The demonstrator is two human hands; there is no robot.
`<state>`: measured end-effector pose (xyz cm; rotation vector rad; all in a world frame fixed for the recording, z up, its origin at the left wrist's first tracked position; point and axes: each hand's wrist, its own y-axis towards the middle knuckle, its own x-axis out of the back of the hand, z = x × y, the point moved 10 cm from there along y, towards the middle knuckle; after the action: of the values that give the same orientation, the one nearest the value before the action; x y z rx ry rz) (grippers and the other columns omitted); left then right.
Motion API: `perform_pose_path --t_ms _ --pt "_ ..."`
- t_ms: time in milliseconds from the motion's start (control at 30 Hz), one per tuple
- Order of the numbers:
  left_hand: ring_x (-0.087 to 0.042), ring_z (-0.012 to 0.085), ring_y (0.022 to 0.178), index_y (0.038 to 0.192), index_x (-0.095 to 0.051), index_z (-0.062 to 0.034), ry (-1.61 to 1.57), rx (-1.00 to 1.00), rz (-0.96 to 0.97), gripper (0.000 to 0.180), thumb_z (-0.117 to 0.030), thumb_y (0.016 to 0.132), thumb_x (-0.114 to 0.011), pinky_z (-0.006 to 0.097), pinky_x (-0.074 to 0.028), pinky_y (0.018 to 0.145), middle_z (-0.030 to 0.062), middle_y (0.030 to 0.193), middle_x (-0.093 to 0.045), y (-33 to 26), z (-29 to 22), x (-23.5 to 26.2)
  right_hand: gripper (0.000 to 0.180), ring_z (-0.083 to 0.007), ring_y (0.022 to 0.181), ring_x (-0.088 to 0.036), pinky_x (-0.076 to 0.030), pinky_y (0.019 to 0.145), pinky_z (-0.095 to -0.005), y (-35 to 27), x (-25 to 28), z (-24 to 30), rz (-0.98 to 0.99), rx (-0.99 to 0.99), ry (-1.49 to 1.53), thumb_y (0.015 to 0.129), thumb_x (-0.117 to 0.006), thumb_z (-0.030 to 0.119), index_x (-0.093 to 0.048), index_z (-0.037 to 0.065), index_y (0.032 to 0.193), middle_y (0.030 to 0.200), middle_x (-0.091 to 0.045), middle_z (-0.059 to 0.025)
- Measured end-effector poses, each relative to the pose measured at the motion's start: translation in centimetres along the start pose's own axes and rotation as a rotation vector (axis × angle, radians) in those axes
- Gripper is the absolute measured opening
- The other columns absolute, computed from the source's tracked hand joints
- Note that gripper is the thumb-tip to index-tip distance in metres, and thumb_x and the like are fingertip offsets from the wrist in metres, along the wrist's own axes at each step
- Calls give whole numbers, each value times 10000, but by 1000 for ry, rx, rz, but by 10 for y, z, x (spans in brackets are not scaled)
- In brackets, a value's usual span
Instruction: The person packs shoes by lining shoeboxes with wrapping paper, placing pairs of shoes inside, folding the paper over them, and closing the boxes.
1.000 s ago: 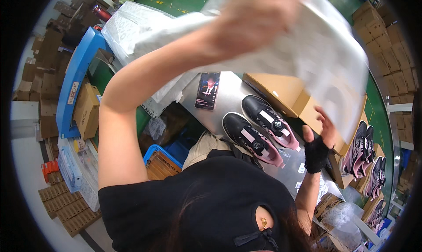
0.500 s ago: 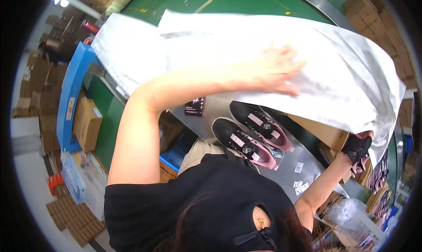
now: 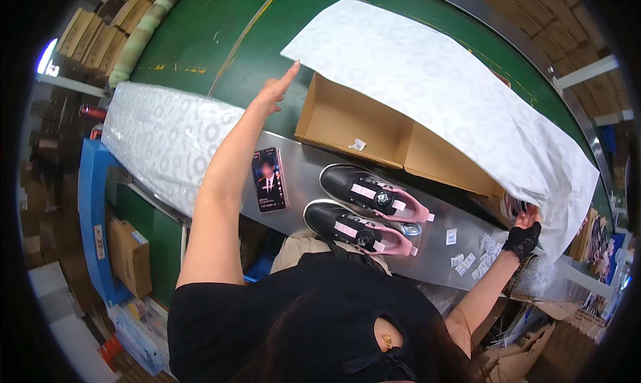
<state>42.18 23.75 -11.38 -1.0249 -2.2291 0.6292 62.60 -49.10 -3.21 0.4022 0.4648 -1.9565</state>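
A large white sheet of patterned wrapping paper (image 3: 427,69) spreads across the far side of an open brown cardboard shoebox (image 3: 360,109). My left hand (image 3: 274,94) is open beside the sheet's left corner, forefinger stretched out, holding nothing. At the sheet's right end, my right hand (image 3: 524,231), in a black lace fingerless glove, has its fingers closed on the paper's near edge. A small white packet (image 3: 357,144) lies in the box. Nearer to me, two black-and-pink shoes, an upper one (image 3: 374,195) and a lower one (image 3: 360,228), rest side by side on the metal table.
A phone (image 3: 269,180) with a lit screen lies left of the shoes. Several white sachets (image 3: 462,263) are scattered to their right. A stack of patterned paper (image 3: 170,129) sits at left, near a blue frame (image 3: 93,209). The green conveyor belt (image 3: 267,22) runs beyond the box.
The sheet has moved away from me and right, uncovering the shoebox. My left hand has swung left off the paper. My right hand has shifted slightly down and left, staying at the sheet's end.
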Motion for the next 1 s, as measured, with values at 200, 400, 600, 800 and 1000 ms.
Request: perform_pose_path --t_ms 200,400,600,800,1000 --pt "-327 346 1195 1285 -198 86 -251 15 130 1155 -710 552 -601 531 -334 897 268 1291 -276 58 -18 -37 263 -205 930 -524 -436 751 -267 -151 -79 -10 425 274 -558 825 -449 57 -478 25 1084 1044 -520 -113" --pt "-508 192 940 1086 -466 -52 -579 -246 202 304 -187 828 -552 411 -467 718 58 1025 -537 66 -27 -86 151 -218 707 -523 -396 765 -433 -376 -132 -142 1525 886 -1505 570 -604 187 -619 90 684 687 -577 -64" --pt "-501 139 836 1004 -450 -8 -444 -593 -26 251 -155 816 -527 297 -436 639 75 919 -534 -5 4 -63 147 -174 676 -576 -419 779 -339 -382 -228 -126 1678 567 -1486 713 -620 249 -629 105 738 597 -557 -67" --pt "-509 138 787 1017 -416 -5 -302 -643 -159 216 -129 851 -475 269 -482 615 90 934 -509 -42 37 -27 258 -213 806 -576 -465 692 -299 -240 -286 -61 793 235 -643 878 -426 151 -506 -3 1068 914 -595 -116" --pt "-523 162 796 979 -376 -9 -571 -462 -44 166 -119 873 -441 314 -547 588 93 943 -471 -28 66 -35 434 -259 1105 -445 -325 970 -416 -183 -189 -64 -3 -335 354 863 -449 314 -416 57 1211 1214 -465 -105"
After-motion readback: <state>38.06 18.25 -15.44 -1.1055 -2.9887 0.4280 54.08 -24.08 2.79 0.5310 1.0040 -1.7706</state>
